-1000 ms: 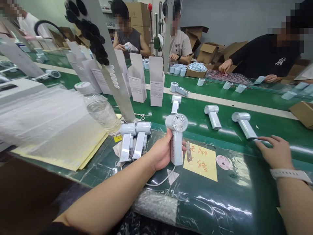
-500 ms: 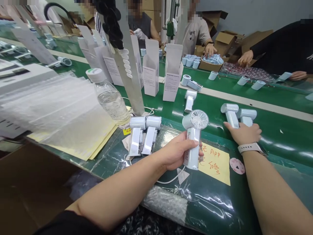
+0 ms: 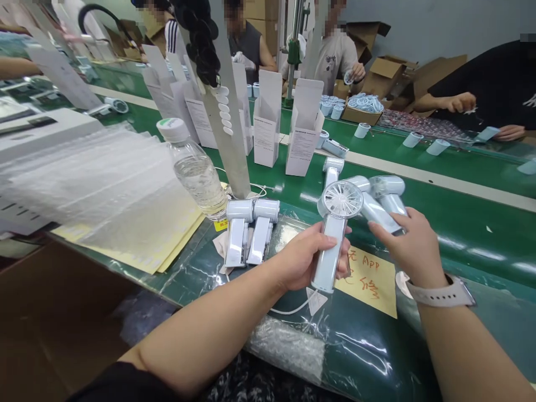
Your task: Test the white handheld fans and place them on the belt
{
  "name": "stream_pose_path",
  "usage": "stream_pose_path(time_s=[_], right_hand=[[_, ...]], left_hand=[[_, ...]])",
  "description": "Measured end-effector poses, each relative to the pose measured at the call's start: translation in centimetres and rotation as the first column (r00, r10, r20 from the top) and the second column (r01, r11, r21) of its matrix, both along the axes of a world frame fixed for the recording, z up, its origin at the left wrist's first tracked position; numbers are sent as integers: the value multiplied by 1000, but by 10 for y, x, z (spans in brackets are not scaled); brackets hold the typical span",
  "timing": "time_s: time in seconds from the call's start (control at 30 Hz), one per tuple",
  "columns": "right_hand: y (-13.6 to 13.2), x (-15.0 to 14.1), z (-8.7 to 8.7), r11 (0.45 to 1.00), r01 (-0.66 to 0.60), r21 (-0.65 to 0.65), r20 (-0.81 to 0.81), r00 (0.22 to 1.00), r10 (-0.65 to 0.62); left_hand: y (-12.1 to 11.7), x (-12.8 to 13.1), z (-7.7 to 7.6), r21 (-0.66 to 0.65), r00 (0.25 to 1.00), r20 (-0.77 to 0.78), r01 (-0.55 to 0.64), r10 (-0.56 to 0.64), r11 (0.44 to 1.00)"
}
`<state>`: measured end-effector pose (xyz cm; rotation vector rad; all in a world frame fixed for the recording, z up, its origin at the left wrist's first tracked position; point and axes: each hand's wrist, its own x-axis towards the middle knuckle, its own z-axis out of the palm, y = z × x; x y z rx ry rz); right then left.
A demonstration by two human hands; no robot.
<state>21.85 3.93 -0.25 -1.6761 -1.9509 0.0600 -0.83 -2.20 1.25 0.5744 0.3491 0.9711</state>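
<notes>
My left hand (image 3: 304, 257) grips the handle of a pale blue handheld fan (image 3: 337, 200), its round grille facing up toward me. My right hand (image 3: 408, 245) is shut around the handle of a second fan (image 3: 379, 212), which lies tilted. A third fan (image 3: 387, 190) sits against my right fingers, and I cannot tell if they grip it too. Left of my left hand, a pair of fans (image 3: 249, 231) lies side by side on the green belt, close to my left thumb but apart from it. Another fan (image 3: 333, 170) stands beyond my hands.
A water bottle (image 3: 196, 173) lies on bubble wrap (image 3: 104, 190) to the left. Open white cartons (image 3: 268, 120) stand behind the fans. A yellow handwritten note (image 3: 368, 282) is under my hands. Co-workers (image 3: 456, 95) handle parts along the far green belt (image 3: 460, 190), among cardboard boxes.
My right hand has closed on the fans and pulled them left toward my left hand. My left hand has tilted its fan, and the view has shifted slightly.
</notes>
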Motion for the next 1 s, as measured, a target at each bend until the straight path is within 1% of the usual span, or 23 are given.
stream_pose_path(time_s=[0.07,0.13,0.17,0.23,0.33,0.4,0.5,0.57,0.63,0.7,0.73,0.77,0.8,0.83,0.87,0.9,0.93,0.97,1.0], right_hand=[[-19,-21,5,994,-110,-4,-25,994,110],[-38,-40,5,976,-217,-34,-63,975,215],[-47,-49,4,966,-255,-47,-84,964,250],[-63,-66,1,958,-278,-75,-132,955,267],[-77,-87,-2,946,-290,-144,-273,931,244],[-81,-96,-2,929,-322,-182,-410,883,226],[-84,-99,0,898,-384,-217,-531,818,221],[-85,-94,2,881,-400,-252,-562,802,203],[-85,-85,3,901,-339,-269,-589,798,125],[-84,-77,4,937,-232,-263,-633,774,15],[-84,-73,4,947,-195,-255,-665,747,-26],[-84,-71,4,951,-186,-249,-707,706,-47],[-84,-70,4,948,-210,-240,-757,651,-47],[-84,-70,3,937,-264,-229,-810,585,-33],[-85,-70,2,916,-339,-216,-859,512,-13],[-86,-71,1,883,-424,-203,-898,440,5],[-87,-73,-1,844,-499,-195,-925,380,11],[-87,-74,-2,808,-555,-197,-940,342,6],[-88,-74,-4,782,-587,-210,-944,329,-7]], left_hand=[[-2,0,0,45,1000,7,-6,6,999],[-3,1,1,81,1000,4,-15,15,997],[-4,1,1,87,1000,-5,-20,20,996],[-5,3,1,73,999,-40,-15,18,997],[-6,4,1,39,996,-95,3,1,999],[-7,5,2,16,994,-106,1,1,1000],[-5,4,3,-29,998,-67,-18,16,999],[-4,4,3,-35,999,-42,-33,32,999],[-2,4,3,-25,998,-41,-48,47,999],[0,5,3,-23,998,-46,-52,51,998],[0,5,2,-26,998,-48,-47,46,999],[1,6,0,-32,998,-54,-42,40,999],[2,6,-2,-37,997,-70,-37,35,999],[3,6,-4,-32,994,-104,-46,42,998],[4,5,-6,-7,984,-168,-67,65,998],[4,5,-8,56,957,-268,-95,107,994],[4,5,-9,164,903,-393,-119,176,979],[3,5,-8,304,814,-517,-115,265,946],[1,5,-7,447,702,-613,-72,363,892]])
